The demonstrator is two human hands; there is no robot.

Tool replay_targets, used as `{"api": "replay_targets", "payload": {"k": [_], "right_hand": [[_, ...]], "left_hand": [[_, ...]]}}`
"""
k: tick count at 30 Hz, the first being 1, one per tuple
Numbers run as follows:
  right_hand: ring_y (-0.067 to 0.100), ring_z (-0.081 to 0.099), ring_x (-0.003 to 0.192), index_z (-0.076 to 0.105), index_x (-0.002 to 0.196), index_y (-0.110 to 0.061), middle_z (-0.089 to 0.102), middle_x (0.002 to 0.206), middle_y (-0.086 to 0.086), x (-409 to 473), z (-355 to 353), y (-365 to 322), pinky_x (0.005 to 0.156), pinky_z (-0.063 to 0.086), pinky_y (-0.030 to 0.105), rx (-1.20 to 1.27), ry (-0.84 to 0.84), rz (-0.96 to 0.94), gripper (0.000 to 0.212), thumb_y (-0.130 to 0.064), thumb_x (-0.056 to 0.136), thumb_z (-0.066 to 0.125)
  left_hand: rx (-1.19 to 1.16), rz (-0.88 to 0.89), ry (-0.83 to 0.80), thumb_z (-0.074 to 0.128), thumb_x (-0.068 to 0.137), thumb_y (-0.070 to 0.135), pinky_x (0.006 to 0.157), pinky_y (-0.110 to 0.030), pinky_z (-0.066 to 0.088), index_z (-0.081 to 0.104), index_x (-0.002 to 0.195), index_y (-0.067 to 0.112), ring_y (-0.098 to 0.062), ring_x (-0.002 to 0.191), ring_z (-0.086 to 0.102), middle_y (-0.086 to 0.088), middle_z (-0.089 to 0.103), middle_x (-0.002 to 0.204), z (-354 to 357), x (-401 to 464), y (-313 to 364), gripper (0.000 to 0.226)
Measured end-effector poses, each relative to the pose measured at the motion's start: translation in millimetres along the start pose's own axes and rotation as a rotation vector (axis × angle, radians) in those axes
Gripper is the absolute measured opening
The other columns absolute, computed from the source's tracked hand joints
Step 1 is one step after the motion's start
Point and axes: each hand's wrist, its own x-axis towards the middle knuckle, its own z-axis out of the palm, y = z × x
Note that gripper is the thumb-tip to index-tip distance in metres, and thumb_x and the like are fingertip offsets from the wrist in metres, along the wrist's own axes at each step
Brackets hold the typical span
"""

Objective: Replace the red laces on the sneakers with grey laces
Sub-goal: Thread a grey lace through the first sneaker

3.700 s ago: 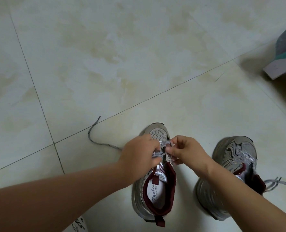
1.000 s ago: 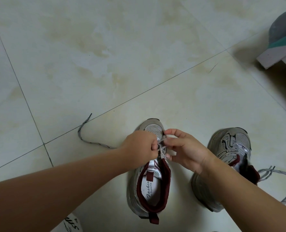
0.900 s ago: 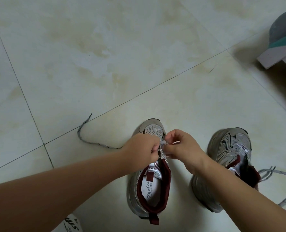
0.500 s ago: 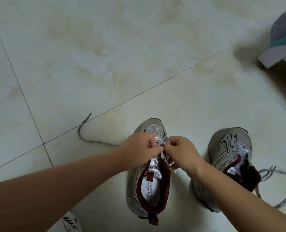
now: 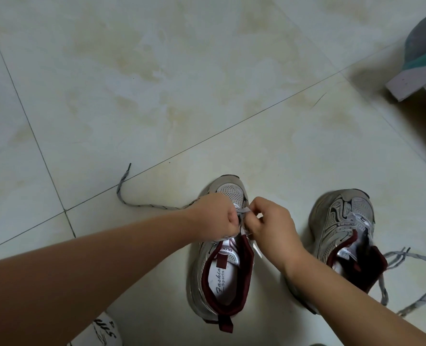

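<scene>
Two silver-grey sneakers with maroon lining stand on the tiled floor. Over the eyelets of the left sneaker (image 5: 221, 278) my left hand (image 5: 215, 217) and my right hand (image 5: 269, 224) meet. Both pinch a grey lace (image 5: 243, 211) between them at the shoe's front. The lace's free end (image 5: 137, 204) trails left across the floor from under my left hand. The right sneaker (image 5: 344, 233) stands apart with a loose grey lace (image 5: 418, 283) lying at its right. The eyelets under my hands are hidden.
A grey and teal cloth (image 5: 423, 43) lies on a pale ledge at the upper right corner. A white printed garment (image 5: 99, 330) shows at the bottom edge. Pale floor tiles (image 5: 157, 83) stretch ahead.
Both hands stayed over the left sneaker's eyelets; my right hand's fingers curled in tighter on the lace. The trailing lace end barely shifted.
</scene>
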Motion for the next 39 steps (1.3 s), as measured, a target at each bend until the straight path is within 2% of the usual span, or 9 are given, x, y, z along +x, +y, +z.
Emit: {"api": "replay_targets", "payload": {"k": [5,9,16,20,24,26,30,35,39], "right_hand": [[0.026,0.057,0.065,0.056,0.068,-0.005,0.059,0.065,0.009,10,-1,-1,0.074,0.054,0.046,0.198,-0.095,0.192,0.017,-0.011,0.084,0.055],[0.014,0.052,0.054,0.052,0.062,-0.01,0.055,0.06,0.004,12,-3,1,0.063,0.055,0.032,0.258,-0.151,0.234,0.024,-0.004,0.084,0.057],[0.035,0.062,0.077,0.047,0.065,-0.014,0.061,0.073,0.012,10,-6,-3,0.078,0.052,0.049,0.062,-0.179,0.104,0.022,-0.006,0.084,0.054],[0.033,0.058,0.073,0.041,0.075,-0.014,0.06,0.073,0.009,11,-10,-5,0.065,0.048,0.038,-0.148,-0.178,-0.081,0.014,-0.013,0.086,0.049],[0.021,0.04,0.056,0.032,0.078,-0.018,0.042,0.059,-0.004,6,-4,-5,0.049,0.024,0.03,-0.289,-0.081,-0.203,0.016,-0.015,0.088,0.044],[0.026,0.05,0.064,0.038,0.078,-0.017,0.052,0.065,0.0,4,-1,-5,0.058,0.038,0.034,-0.13,-0.043,-0.093,0.015,-0.018,0.089,0.048],[0.025,0.061,0.073,0.049,0.086,-0.018,0.062,0.078,0.004,7,-4,-9,0.073,0.051,0.038,0.163,-0.135,0.137,0.013,-0.022,0.083,0.061],[0.019,0.055,0.069,0.047,0.085,-0.024,0.059,0.076,0.001,3,-4,-5,0.069,0.047,0.031,0.134,-0.152,0.117,0.019,-0.01,0.082,0.06],[0.018,0.056,0.077,0.05,0.094,-0.024,0.059,0.087,0.001,-1,-3,-8,0.073,0.045,0.03,0.049,-0.148,0.026,0.02,-0.01,0.082,0.058]], "left_hand": [[-0.019,-0.01,0.04,0.058,0.079,0.01,0.061,-0.026,0.041,0.066,0.071,0.001,-0.014,0.059,0.045,-0.007,0.054,0.063,4,-4,-1,0.014],[0.017,-0.016,0.043,0.05,0.083,0.01,0.055,-0.026,0.031,0.058,0.074,0.006,-0.02,0.061,0.038,-0.011,0.047,0.067,7,-9,8,0.012],[-0.082,-0.043,0.115,0.042,0.09,0.009,0.052,-0.025,0.031,0.047,0.067,0.008,-0.016,0.057,0.037,-0.007,0.047,0.066,5,-8,0,0.023],[-0.111,0.034,0.118,0.059,0.086,0.017,0.047,-0.016,0.028,0.056,0.071,0.006,-0.014,0.052,0.035,-0.003,0.044,0.059,4,-11,-8,0.019],[-0.072,0.006,0.241,0.062,0.081,0.014,0.05,-0.007,0.033,0.055,0.068,0.019,0.002,0.05,0.041,0.012,0.047,0.056,7,-12,-15,0.016],[-0.135,-0.011,0.25,0.06,0.082,0.012,0.047,-0.01,0.032,0.05,0.066,0.02,0.0,0.047,0.039,0.011,0.044,0.054,11,-14,-15,0.021],[-0.236,-0.011,0.136,0.051,0.087,0.011,0.051,-0.014,0.029,0.044,0.065,0.02,-0.001,0.047,0.033,0.01,0.039,0.055,10,-17,-14,0.024],[-0.445,0.036,-0.168,0.048,0.087,0.01,0.05,-0.009,0.031,0.047,0.064,0.024,0.0,0.051,0.035,0.015,0.042,0.055,-14,-32,-18,0.026],[-0.453,0.063,-0.176,0.054,0.089,0.012,0.061,-0.012,0.035,0.054,0.07,0.023,-0.002,0.06,0.042,0.015,0.05,0.061,-22,-38,-24,0.022]]}}
